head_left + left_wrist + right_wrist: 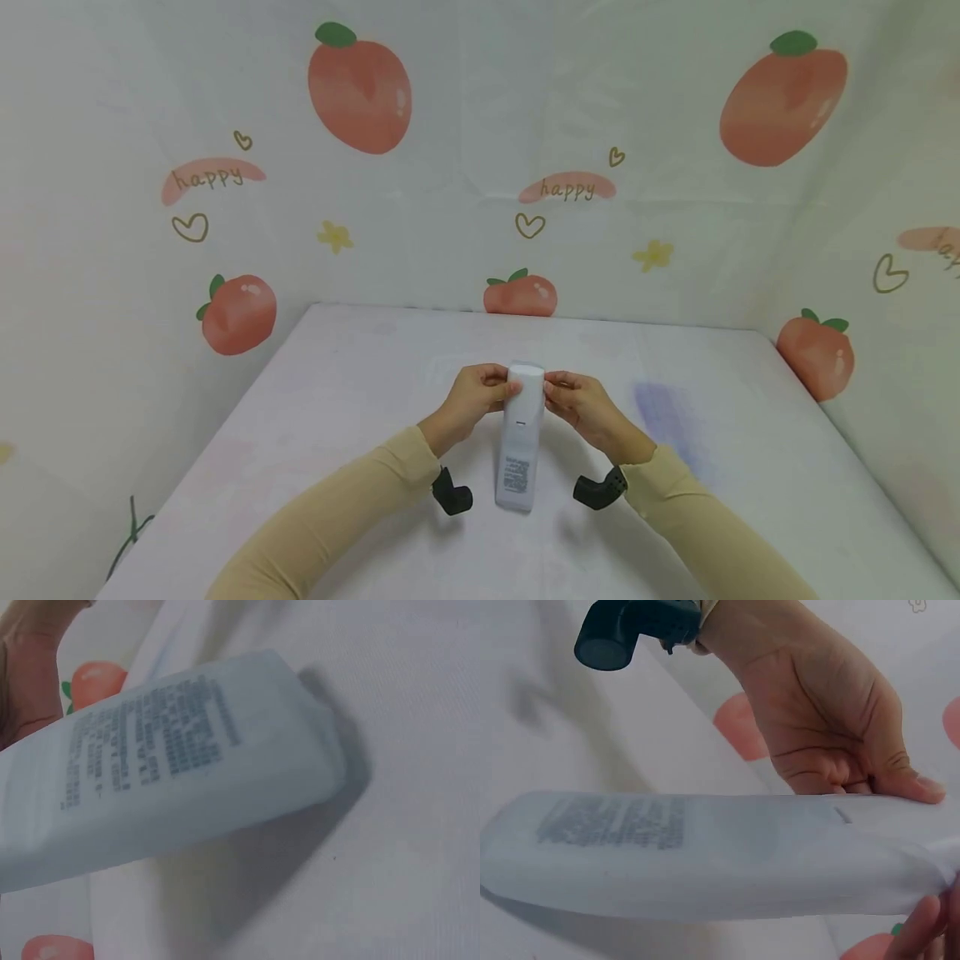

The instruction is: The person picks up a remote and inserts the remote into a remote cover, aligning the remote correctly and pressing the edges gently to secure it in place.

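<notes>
A white remote control (522, 433) is held back side up, its printed label (516, 473) toward the near end and a small latch mark above. It looks covered by a thin translucent sleeve (919, 859), wrinkled at the far end. My left hand (474, 398) grips the far end from the left, thumb lying on the back. On the opposite edge, fingers of my right hand (588, 408) pinch the far corner. The right wrist view shows my left hand (825, 712) beyond the remote, with my right fingertips (922, 926) at its lower right.
A pale cloth-covered table (360, 367) spreads under the hands, with a bluish patch (667, 417) to the right. Behind it hangs a white backdrop printed with red fruit. Black wrist cameras (452, 493) sit on both wrists. A green cord (133, 529) is at the lower left.
</notes>
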`<state>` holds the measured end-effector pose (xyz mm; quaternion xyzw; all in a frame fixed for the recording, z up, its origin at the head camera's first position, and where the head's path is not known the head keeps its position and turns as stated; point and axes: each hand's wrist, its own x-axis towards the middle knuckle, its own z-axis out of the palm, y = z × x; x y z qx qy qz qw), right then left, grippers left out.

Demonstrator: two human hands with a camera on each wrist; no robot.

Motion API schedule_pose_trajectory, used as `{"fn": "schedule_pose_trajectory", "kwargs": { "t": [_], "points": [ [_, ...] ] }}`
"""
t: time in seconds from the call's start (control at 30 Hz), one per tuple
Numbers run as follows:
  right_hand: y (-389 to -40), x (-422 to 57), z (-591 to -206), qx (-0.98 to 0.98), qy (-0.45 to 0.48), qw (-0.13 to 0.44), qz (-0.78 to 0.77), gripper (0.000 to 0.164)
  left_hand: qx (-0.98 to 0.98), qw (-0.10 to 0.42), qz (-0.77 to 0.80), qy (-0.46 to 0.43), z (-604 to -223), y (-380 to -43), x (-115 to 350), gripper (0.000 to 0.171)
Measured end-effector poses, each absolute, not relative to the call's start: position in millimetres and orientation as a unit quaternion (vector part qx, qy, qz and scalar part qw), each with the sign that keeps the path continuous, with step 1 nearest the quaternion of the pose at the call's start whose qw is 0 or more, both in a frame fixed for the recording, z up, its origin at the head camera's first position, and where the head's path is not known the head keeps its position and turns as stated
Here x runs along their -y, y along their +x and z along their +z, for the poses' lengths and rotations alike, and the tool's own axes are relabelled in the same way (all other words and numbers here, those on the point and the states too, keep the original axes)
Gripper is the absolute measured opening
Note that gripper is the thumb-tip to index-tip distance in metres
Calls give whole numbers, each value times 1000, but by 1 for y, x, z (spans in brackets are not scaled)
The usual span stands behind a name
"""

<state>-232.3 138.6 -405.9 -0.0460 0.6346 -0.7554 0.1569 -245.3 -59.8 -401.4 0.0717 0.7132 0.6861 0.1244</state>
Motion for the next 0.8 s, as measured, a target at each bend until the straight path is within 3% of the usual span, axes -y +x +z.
{"fn": "schedule_pose_trajectory", "kwargs": {
  "t": [0.2, 0.43, 0.8],
  "points": [
    [-236, -139, -400, -658, -38, 176, -732, 22, -748, 131, 641, 114, -398, -246, 60, 26],
    [-240, -136, -382, -675, -26, 139, -724, 24, -772, 153, 605, 118, -387, -249, 61, 29],
    [-231, -118, -367, -763, -54, -24, -644, 14, -763, 84, 637, 67, -374, -247, 54, 26]
  ]
}}
